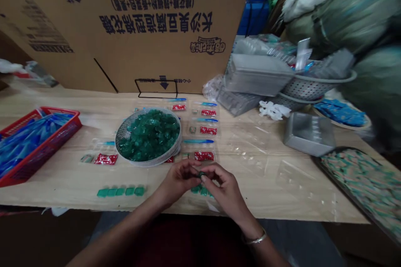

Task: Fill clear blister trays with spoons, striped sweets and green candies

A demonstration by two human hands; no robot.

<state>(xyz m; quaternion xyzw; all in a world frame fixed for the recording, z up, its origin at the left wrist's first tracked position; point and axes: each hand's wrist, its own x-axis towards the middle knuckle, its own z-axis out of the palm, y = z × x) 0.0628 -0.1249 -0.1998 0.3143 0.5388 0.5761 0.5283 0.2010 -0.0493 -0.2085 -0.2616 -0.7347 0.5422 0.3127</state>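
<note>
My left hand and my right hand meet near the front edge of the wooden table. Their fingertips pinch the same small green packet. More green packets lie just under the hands. A round mesh tray heaped with green packets stands right behind my hands. A short row of green packets lies to the left of my left hand. Clear bags with red packets and blue sticks lie in rows beside the round tray.
A red basket of blue sticks stands at the left. A big cardboard box walls the back. Grey plastic trays, white baskets and a dark tray of packets crowd the right. Empty clear bags lie mid-table.
</note>
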